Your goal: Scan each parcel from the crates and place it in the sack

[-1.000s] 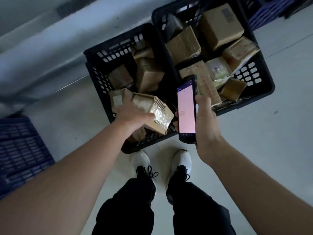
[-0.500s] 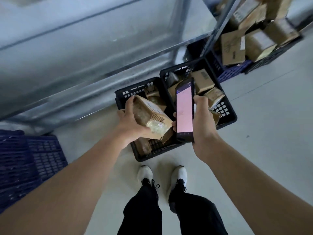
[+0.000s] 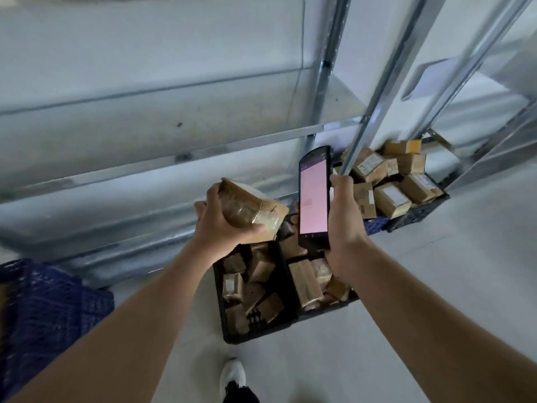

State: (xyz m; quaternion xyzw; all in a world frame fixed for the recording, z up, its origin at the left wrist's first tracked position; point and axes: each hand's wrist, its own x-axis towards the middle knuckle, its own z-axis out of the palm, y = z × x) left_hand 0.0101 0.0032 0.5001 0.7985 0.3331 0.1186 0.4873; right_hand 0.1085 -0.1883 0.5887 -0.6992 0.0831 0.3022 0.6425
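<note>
Galvanised metal shelving rack (image 3: 232, 146) against white wall (image 3: 372, 39); pale grey floor (image 3: 450, 271); one white shoe (image 3: 232, 373).

left hand (image 3: 223, 225) gripping parcel (image 3: 250, 209), right hand (image 3: 344, 216) holding scanner (image 3: 314, 199)

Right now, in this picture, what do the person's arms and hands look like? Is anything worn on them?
The left hand and the right hand are bare: no gloves, and no ring, watch or wristband shows. The left forearm and the right forearm are bare too, with no sleeve in view.
</note>
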